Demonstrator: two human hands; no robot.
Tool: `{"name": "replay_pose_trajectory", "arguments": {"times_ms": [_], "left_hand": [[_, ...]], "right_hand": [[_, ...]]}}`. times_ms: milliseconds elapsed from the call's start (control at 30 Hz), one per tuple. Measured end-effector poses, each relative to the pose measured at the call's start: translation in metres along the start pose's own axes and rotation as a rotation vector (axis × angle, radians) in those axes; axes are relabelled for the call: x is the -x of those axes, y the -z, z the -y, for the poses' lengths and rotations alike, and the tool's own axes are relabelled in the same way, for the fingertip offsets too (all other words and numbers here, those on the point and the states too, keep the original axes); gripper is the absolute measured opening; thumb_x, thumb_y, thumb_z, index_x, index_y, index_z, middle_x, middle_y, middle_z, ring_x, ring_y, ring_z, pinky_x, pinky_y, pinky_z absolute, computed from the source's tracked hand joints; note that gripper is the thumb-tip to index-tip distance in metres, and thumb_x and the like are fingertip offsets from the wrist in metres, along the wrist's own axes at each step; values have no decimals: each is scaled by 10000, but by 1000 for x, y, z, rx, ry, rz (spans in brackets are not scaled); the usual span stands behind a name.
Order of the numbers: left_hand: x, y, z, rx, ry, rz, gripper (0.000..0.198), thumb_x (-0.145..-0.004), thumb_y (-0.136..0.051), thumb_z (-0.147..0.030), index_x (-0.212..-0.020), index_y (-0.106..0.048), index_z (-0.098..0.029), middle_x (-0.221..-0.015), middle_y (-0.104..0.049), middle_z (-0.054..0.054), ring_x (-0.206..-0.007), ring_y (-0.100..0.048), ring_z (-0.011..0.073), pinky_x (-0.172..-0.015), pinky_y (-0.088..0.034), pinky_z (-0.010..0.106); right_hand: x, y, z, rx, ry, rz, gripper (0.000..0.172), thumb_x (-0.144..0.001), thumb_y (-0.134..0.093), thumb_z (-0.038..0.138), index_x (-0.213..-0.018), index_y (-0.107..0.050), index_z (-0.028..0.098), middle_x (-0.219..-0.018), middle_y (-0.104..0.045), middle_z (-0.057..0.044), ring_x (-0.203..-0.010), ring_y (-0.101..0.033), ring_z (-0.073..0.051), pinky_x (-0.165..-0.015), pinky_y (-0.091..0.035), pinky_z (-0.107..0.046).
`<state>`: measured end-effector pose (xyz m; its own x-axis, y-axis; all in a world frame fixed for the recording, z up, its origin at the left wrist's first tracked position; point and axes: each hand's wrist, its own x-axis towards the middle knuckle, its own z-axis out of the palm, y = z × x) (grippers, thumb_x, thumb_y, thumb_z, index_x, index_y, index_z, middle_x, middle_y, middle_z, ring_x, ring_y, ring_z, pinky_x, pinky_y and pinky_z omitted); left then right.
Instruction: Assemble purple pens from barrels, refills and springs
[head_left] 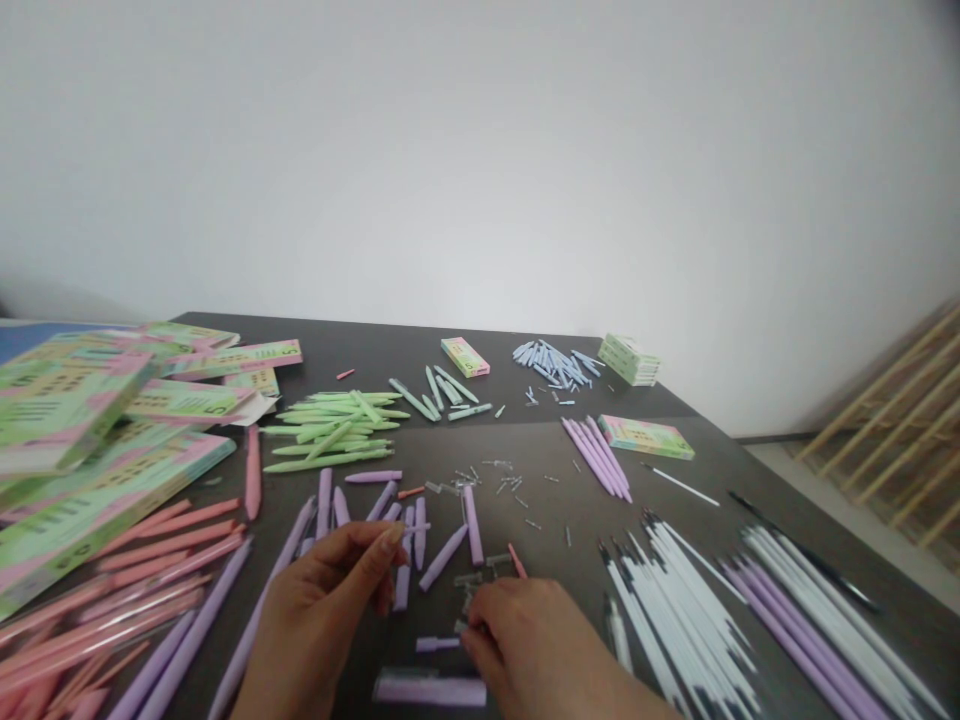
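Observation:
My left hand (326, 600) is closed in a pinch, thumb against forefinger, on a small thin purple pen part (418, 526) whose end sticks out to the right. My right hand (536, 635) reaches down to the table, its fingertips bent together at a few small clear plastic pieces (469, 580); whether it grips one is hidden. Around both hands lie loose purple pen barrels (444, 557). A short purple piece (436, 644) rests by the right fingertips, and a purple barrel with a clear clip (431, 690) lies in front.
Coral pens (180, 545) and printed boxes (112, 500) crowd the left. Green pens (337, 430) lie behind my left hand. White refills (675, 600) and purple pens (787, 625) spread to the right. Blue parts (555, 362) are heaped farther back on the dark table (517, 440).

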<state>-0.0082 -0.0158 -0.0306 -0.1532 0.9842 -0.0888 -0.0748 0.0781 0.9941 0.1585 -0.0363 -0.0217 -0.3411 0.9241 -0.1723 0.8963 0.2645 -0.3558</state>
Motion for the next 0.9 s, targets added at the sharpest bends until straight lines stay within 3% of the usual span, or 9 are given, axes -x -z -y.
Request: {"name": "replay_pose_trajectory", "arguments": {"times_ms": [133, 233, 367, 500, 633, 900], "left_hand": [[0, 0, -1, 6, 1, 1, 182, -681, -661, -362, -603, -660, -198, -481, -550, -45, -511, -468, 119, -538, -361, 222], [-1, 0, -2, 24, 12, -17, 172, -666, -670, -361, -611, -663, -198, -496, -567, -44, -506, -468, 118, -533, -363, 221], [-2, 0, -2, 20, 21, -33, 191, -657, -676, -377, -624, -662, -189, -515, -585, -35, -503, -481, 119, -527, -366, 224], [-3, 1, 0, 15, 34, -39, 243, -665, -663, -413, -623, -650, -174, -490, -574, -27, -471, -461, 116, -493, -360, 228], [-5, 3, 1, 30, 30, -54, 250, -653, -675, -415, -622, -654, -167, -512, -590, -18, -475, -468, 111, -478, -364, 221], [-3, 2, -2, 80, 27, -66, 217, -658, -682, -379, -628, -649, -167, -486, -571, -34, -444, -448, 88, -466, -351, 202]], "right_hand": [[-2, -5, -4, 18, -39, -20, 83, -742, -588, 201, -735, -668, 178, -735, -709, -77, -677, -664, -246, -519, -365, -271], [-3, -1, -13, -30, -28, -139, 58, -750, -599, 220, -728, -648, 197, -720, -688, -36, -668, -643, -206, -540, -370, -259], [-20, 19, -19, -42, 1, -298, 156, -824, -506, 145, -791, -646, 203, -786, -648, -19, -735, -610, -150, -639, -399, -234], [-60, 34, -14, 83, 24, -258, 151, -827, -532, 229, -886, -666, 194, -903, -622, -57, -853, -599, -167, -741, -414, -247], [-99, 34, -8, 125, 10, -209, 196, -742, -616, 231, -915, -674, 159, -962, -626, -110, -894, -599, -216, -746, -432, -288], [-123, 24, -10, 0, -70, -153, 100, -607, -621, 74, -667, -671, 135, -836, -687, -147, -821, -638, -252, -688, -452, -312]]}}
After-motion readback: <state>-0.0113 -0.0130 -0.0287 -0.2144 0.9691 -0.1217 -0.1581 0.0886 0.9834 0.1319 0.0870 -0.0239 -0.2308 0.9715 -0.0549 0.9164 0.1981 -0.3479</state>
